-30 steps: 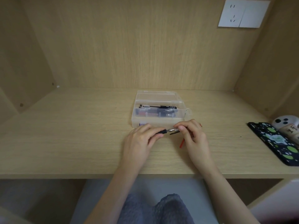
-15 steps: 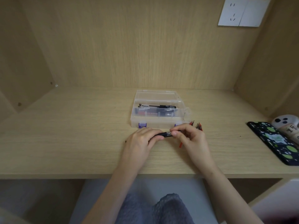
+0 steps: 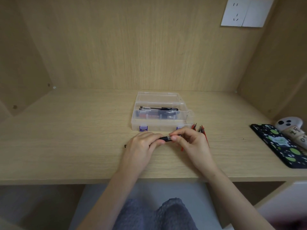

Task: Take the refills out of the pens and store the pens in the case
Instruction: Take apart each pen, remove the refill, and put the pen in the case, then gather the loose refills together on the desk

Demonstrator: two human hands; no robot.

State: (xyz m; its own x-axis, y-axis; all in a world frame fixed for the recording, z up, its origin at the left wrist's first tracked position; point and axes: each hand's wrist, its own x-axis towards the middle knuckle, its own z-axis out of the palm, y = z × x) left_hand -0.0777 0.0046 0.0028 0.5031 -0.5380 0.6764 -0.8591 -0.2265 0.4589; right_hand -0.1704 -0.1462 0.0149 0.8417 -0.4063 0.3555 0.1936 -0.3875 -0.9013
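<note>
Left hand [image 3: 142, 145] curled round a black pen [image 3: 164, 138], fingers wrapped over the barrel, thumb side toward the right. The pen's far end pokes out past the hand's left side, low over the desk [image 3: 66, 138]. Right hand [image 3: 192, 141] pinches the pen's other end, thumb and forefinger tight on the clear section, other fingers loosely curled behind. Both hands narrow and gripping, nearly touching each other at the pen. Pen lies roughly level, left to right, just in front of the case [image 3: 159, 128]; cannot tell whether it rests on the desk.

Case is clear plastic, lid open and laid back, two purple latches [image 3: 143, 128] on the front edge. Stored pens [image 3: 159, 108] lie lengthwise inside, a black one on top, more blurred behind the front wall.

Red refills [image 3: 200, 128] lie in a bunch on the desk just right of the case's front corner, partly hidden behind the right hand. A red end shows under that hand; cannot tell if it is held.

Patterned phone [image 3: 280, 145] far right, well apart. Outlet [image 3: 245, 12] on the back panel.
</note>
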